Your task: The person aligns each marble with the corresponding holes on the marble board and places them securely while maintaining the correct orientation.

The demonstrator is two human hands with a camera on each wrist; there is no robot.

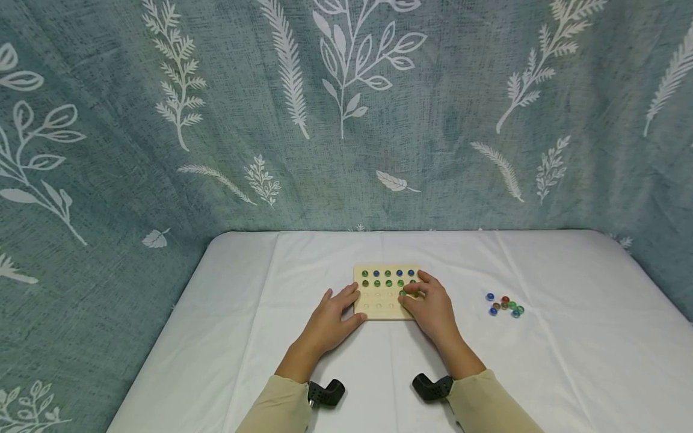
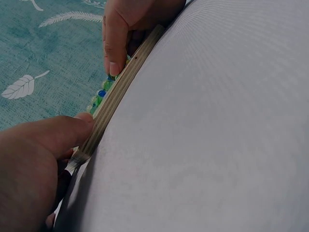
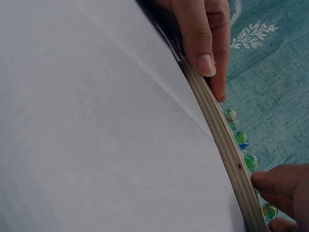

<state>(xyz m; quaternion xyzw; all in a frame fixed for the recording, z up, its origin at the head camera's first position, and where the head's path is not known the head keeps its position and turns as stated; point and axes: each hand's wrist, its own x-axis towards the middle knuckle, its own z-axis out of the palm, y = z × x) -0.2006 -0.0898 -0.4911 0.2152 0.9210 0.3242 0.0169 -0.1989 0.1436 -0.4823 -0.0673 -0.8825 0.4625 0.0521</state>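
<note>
A pale wooden board [image 1: 379, 305] with rows of round hollows lies mid-table. Green and blue glass marbles [image 1: 388, 283] fill its two far rows. At the board's left side rests my left hand [image 1: 331, 320], fingers fairly straight along the edge and thumb [image 2: 77, 129] on the near left corner. Over the right part of the third row, my right hand [image 1: 433, 307] pinches a green marble [image 1: 402, 293] between thumb and forefinger, low at the board. Another green marble [image 3: 270, 211] shows close by those fingers in the right wrist view.
Several loose marbles [image 1: 512, 305], blue, green and reddish brown, lie to the right of the board on the white tablecloth [image 1: 271, 337]. A patterned teal curtain [image 1: 325, 168] hangs behind the table. Black wrist devices [image 1: 326, 393] sit at both cuffs.
</note>
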